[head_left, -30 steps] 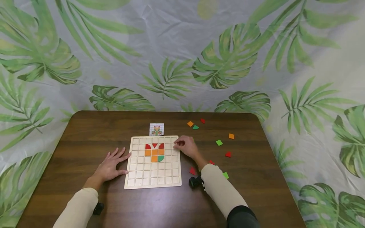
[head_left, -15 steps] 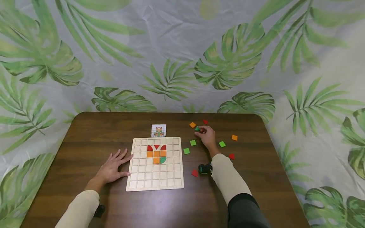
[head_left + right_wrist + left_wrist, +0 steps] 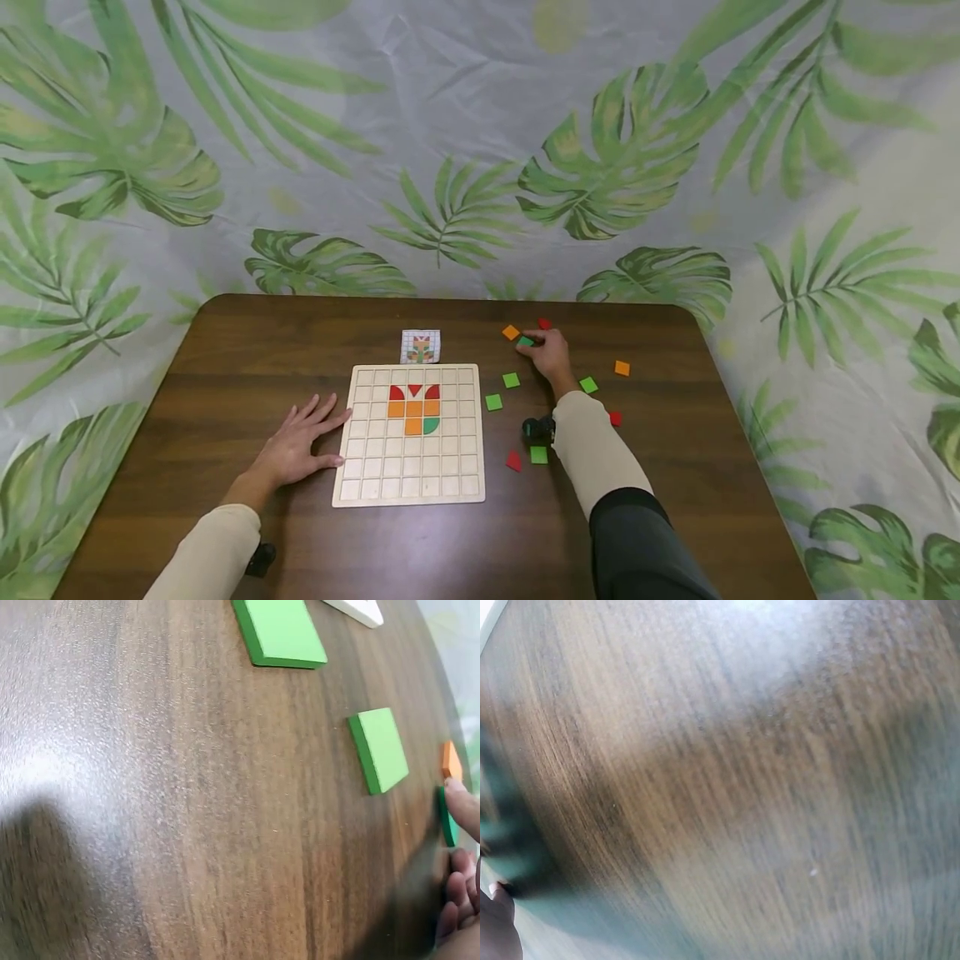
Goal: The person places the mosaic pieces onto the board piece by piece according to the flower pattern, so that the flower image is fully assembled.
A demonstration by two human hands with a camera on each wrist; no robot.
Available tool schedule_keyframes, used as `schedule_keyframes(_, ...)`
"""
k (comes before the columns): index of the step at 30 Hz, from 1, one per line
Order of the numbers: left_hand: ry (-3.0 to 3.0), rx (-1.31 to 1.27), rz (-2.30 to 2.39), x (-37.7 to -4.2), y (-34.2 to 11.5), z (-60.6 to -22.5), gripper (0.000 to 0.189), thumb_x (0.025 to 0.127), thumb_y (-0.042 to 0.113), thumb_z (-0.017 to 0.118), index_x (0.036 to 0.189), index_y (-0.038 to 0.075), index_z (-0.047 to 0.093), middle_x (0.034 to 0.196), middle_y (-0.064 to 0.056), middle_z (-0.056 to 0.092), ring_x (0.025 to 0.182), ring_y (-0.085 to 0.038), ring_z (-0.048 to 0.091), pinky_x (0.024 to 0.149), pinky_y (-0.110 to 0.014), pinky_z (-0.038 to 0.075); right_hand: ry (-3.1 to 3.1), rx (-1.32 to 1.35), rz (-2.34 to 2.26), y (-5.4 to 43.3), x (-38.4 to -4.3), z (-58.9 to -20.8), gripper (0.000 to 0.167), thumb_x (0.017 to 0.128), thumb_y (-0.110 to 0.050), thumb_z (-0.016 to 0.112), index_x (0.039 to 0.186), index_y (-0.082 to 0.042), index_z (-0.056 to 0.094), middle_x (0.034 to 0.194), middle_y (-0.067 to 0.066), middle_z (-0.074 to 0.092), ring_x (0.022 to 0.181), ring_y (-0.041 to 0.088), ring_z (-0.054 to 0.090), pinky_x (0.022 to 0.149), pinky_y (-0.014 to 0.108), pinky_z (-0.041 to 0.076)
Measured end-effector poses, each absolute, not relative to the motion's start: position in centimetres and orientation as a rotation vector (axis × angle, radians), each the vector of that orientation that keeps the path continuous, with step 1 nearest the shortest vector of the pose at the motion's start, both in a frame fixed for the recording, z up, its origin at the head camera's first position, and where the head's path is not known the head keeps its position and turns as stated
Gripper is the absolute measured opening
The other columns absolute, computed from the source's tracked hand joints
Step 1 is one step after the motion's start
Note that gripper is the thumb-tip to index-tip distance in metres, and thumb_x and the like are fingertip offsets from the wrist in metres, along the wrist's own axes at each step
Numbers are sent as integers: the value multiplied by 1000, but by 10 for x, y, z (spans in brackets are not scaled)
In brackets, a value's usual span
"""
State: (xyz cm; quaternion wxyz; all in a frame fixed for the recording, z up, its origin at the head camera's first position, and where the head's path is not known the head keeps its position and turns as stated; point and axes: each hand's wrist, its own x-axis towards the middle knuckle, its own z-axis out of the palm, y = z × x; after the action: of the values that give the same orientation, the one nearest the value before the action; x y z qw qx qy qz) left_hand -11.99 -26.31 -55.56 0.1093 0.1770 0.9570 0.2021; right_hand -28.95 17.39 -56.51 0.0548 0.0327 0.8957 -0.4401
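My right hand [image 3: 549, 357] pinches a dark green quarter-round tile [image 3: 525, 342] at the back right of the table; the right wrist view shows the fingers at the tile [image 3: 448, 817]. My left hand [image 3: 294, 443] lies spread, its thumb and fingertips at the left edge of the pale wooden grid board [image 3: 408, 479]. Set in the board are red tiles [image 3: 414, 390] in a row, several orange squares [image 3: 413, 408] below them, and a dark green quarter-round [image 3: 431, 426]. Beyond the board lies a small printed pattern card [image 3: 421, 346].
Loose tiles lie to the board's right: light green squares [image 3: 511, 380], orange squares [image 3: 622, 367] and red pieces [image 3: 513, 461]. An orange square [image 3: 511, 332] and a red tile [image 3: 544, 323] are close to my right hand. A leaf-print cloth [image 3: 465, 125] hangs behind the table.
My right hand has gone from the board's upper right side to the dark green quarter-round and taken hold of it. Two light green squares came into sight beside the board. My left hand stays put.
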Motion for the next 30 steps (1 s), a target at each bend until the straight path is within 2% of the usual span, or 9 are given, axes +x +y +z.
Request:
schedule_keyframes(6,2812,517,599,-119,-261,-553,81,79,52,71,145,15,45,155,-20,27,142,-47,16,111,-66,9,2741,152,-1261,172,-290,-564,35,90,-19,70,121,-4,67,124,19,52,115,36,49,99,46,42)
schedule_keyframes(13,2812,504,599,-119,-261,-553,81,79,53,70,146,15,44,155,-19,27,143,-46,15,111,-65,8,2745,189,-1294,171,-291,-561,28,88,-15,72,111,0,69,109,19,56,101,34,53,87,43,47)
schedule_keyframes(18,2813,496,597,-119,-262,-555,82,79,55,69,146,17,43,156,-19,26,143,-45,14,111,-64,8,2726,243,-1306,173,-290,-558,24,85,-14,75,103,0,67,101,16,64,100,32,55,90,43,47)
schedule_keyframes(23,2808,495,615,-119,-262,-556,82,79,55,70,146,17,43,156,-18,26,143,-45,14,112,-64,7,2734,227,-1318,176,-286,-552,18,81,-14,79,91,-4,68,86,10,65,92,30,56,84,42,48)
schedule_keyframes(26,2808,498,616,-119,-262,-556,82,79,54,71,146,17,43,156,-19,26,143,-45,14,112,-64,7,2722,187,-1325,176,-284,-551,16,82,-15,78,91,-4,72,83,9,67,92,29,57,86,42,47)
schedule_keyframes(29,2808,500,610,-120,-263,-556,82,78,54,71,146,18,43,156,-18,26,143,-45,14,111,-65,7,2665,160,-1381,174,-279,-553,16,84,-10,75,98,-1,74,86,11,69,91,31,62,86,40,52)
schedule_keyframes(30,2808,501,608,-120,-263,-557,82,78,54,71,146,18,43,156,-18,26,143,-45,14,111,-65,7,2649,155,-1399,173,-277,-554,16,85,-8,74,99,0,74,86,12,69,87,30,64,82,38,54)
